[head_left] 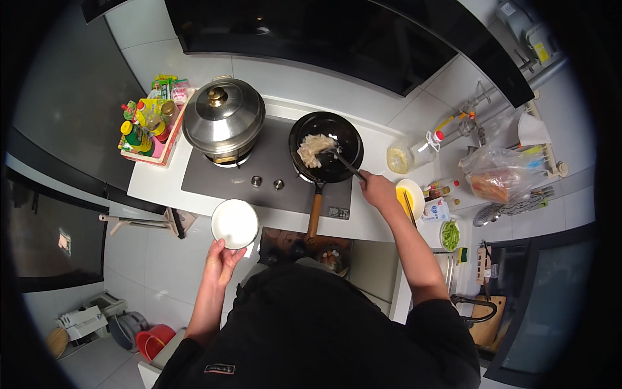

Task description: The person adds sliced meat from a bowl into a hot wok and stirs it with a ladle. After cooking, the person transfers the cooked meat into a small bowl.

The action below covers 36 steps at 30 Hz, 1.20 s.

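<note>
A white bowl [235,224] is held by its lower rim in my left hand [223,262], in front of the counter's edge. My right hand [378,190] grips the dark handle of a cooking utensil [349,166], whose head reaches into a black wok [351,141] on the right burner. Pale pieces of food, perhaps meat, [315,150] lie in the wok at the utensil's head. The wok's wooden handle [315,214] points towards me. Right of my right hand stands a bowl of yellow liquid, probably beaten egg, [404,195] with chopsticks [409,206] in it.
A large lidded steel pot [224,116] stands on the left burner, beside a basket of condiments [168,154]. At the right are an oil bottle [425,148], a bowl of cut green vegetables [450,235] and a bagged item [500,175]. The range hood [311,44] overhangs the stove's back.
</note>
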Each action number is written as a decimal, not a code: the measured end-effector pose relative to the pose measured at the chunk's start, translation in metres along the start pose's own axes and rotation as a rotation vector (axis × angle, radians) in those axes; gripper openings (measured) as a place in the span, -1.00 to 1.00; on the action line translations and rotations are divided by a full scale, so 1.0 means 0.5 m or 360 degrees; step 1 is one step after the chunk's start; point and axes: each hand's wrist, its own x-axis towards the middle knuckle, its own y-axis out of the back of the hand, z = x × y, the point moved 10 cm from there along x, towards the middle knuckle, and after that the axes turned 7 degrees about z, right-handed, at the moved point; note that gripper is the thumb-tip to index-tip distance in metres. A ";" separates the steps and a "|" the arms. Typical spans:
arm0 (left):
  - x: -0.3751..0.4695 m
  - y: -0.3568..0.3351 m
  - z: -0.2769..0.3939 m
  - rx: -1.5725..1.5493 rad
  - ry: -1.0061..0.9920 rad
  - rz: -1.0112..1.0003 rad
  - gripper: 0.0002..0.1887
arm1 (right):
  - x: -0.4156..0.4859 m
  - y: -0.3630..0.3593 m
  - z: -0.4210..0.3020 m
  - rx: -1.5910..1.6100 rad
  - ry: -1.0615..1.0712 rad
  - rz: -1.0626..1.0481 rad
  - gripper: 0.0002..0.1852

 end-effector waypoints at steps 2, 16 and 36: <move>0.005 -0.001 0.000 -0.0004 -0.0008 0.0014 -0.53 | 0.017 -0.010 0.010 0.0050 -0.0038 0.0070 -0.63; 0.022 -0.040 -0.022 -0.0022 -0.0046 -0.0022 -0.46 | -0.002 -0.008 -0.056 -0.0019 0.0156 -0.0094 -0.58; 0.014 -0.051 -0.041 0.0002 -0.0062 -0.0020 -0.39 | 0.050 0.059 -0.056 0.0015 0.0080 -0.0091 -0.61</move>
